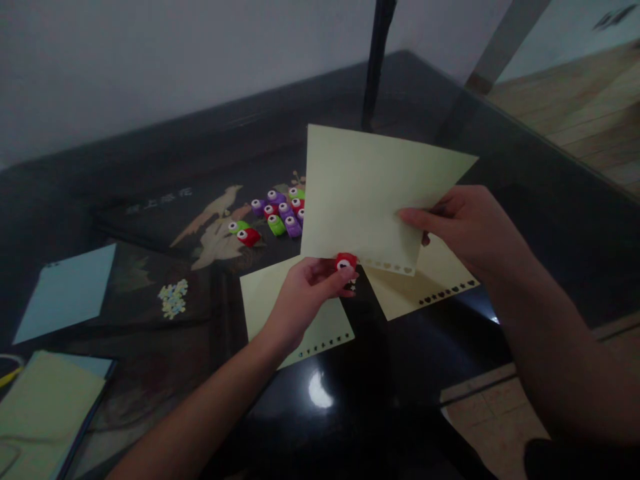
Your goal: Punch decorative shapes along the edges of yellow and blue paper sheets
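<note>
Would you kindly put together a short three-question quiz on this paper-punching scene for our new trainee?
1. True or false: the left hand holds a red punch at the lower edge of the raised yellow sheet.
2. Which hand grips the raised yellow sheet by its right side? A) left hand B) right hand C) neither
3. Fill in: the spare punches on the dark table are purple, green and ____.

Key
1. True; a row of punched shapes already runs along that edge.
2. B
3. red
</note>
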Demonstrator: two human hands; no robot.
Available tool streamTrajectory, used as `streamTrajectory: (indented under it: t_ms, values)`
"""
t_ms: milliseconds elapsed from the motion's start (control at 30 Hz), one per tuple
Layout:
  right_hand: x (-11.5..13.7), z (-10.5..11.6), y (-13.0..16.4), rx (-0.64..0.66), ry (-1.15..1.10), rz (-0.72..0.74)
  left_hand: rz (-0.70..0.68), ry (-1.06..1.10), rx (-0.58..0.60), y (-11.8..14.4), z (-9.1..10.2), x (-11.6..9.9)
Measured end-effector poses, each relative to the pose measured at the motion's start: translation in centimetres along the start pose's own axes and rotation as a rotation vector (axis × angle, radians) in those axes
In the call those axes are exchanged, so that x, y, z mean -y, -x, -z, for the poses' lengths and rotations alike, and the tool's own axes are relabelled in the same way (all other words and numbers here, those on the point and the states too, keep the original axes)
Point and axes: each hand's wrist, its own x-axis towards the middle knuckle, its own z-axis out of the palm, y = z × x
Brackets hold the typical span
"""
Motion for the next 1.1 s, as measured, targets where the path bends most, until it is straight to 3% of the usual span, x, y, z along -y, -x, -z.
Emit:
streamTrajectory:
  t_ms: [200,400,1100]
  values:
    - [-0.45,-0.23,0.08,-0.036,-0.035,0.023,-0.031,0.064,-0.013,-0.10,0.21,0.20]
    - [0.01,-0.56,0.32,-0.087,-0.086,0.047,0.026,0.129,0.002,0.07,0.01,0.28]
    - [-0.08,-0.41,0.48,-0.113,-0.106,0.056,-0.027,0.043,-0.068,0.38,-0.38,0.06]
